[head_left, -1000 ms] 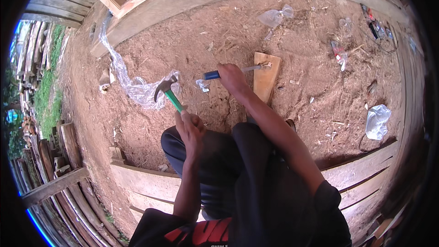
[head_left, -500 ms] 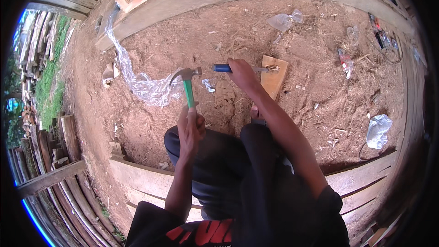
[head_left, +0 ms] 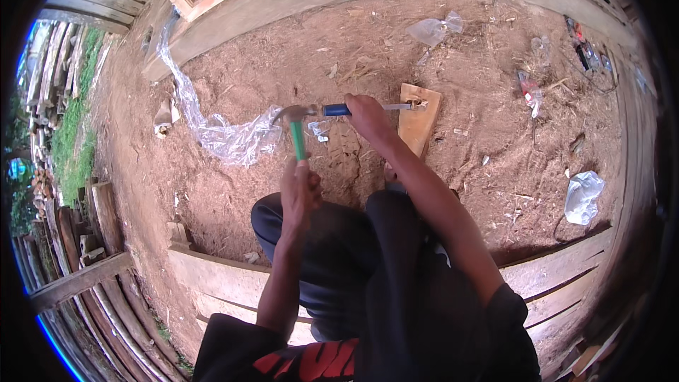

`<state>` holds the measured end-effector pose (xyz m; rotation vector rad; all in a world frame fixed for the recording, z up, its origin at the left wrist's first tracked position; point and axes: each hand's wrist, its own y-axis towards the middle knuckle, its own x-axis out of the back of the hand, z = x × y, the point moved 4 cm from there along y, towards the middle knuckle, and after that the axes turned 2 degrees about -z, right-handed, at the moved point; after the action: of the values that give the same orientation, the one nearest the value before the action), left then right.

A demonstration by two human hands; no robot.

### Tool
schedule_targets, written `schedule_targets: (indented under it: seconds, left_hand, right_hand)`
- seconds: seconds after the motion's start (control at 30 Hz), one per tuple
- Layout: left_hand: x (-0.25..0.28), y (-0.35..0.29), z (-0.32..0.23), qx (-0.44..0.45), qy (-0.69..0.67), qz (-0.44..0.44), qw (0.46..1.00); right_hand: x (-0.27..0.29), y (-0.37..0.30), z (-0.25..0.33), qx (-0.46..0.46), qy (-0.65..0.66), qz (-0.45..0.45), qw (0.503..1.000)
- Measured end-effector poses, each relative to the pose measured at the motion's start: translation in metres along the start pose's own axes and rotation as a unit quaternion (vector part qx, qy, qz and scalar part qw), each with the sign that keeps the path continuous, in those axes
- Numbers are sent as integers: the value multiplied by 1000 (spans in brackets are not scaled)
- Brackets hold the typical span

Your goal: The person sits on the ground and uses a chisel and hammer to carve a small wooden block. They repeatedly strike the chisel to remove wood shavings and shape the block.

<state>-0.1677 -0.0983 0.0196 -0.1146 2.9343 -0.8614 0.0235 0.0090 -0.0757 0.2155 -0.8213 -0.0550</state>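
Observation:
My left hand [head_left: 301,187] is wrapped round the lower handle of a claw hammer [head_left: 298,140] with a green grip. The hammer's head is at the butt of a blue-handled chisel [head_left: 335,110], touching it or very nearly so. Around the chisel's handle, my right hand [head_left: 368,114] is closed. The chisel lies roughly level, its metal blade pointing right, with the tip at a rough cut hollow near the far end of a wooden board [head_left: 419,127]. The board's near end is hidden behind my right forearm and by my foot.
A long strip of clear plastic [head_left: 233,138] lies on the dirt at left. Plastic bags [head_left: 584,198] and wood scraps are scattered about. Planks [head_left: 219,269] run behind my legs, a timber beam [head_left: 318,25] bounds the far side, and stacked poles [head_left: 106,216] stand at left.
The hammer has swung right, its head going from a gap left of the chisel to the chisel's butt. The whole view has shifted slightly; my right hand keeps its hold.

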Motion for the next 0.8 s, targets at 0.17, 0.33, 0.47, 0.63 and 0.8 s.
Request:
schedule_targets:
  seconds: [0.17,0.33,0.47,0.63,0.8]
  left_hand:
    - [-6,0,4,-3,-29,2,1000]
    - [1,1,-2,-56,-76,-56,994]
    - [-18,-3,7,33,56,51,997]
    - [-9,-1,1,-53,-77,-78,993]
    - [5,-3,6,-7,-20,-8,1000]
  right_hand:
    - [-3,2,-7,4,0,-24,1000]
    - [-2,-3,-8,-8,-10,31,999]
    - [-5,-6,-10,-11,-36,27,999]
    - [1,-10,-4,-6,-40,14,999]
    - [4,-8,-10,-9,-35,11,999]
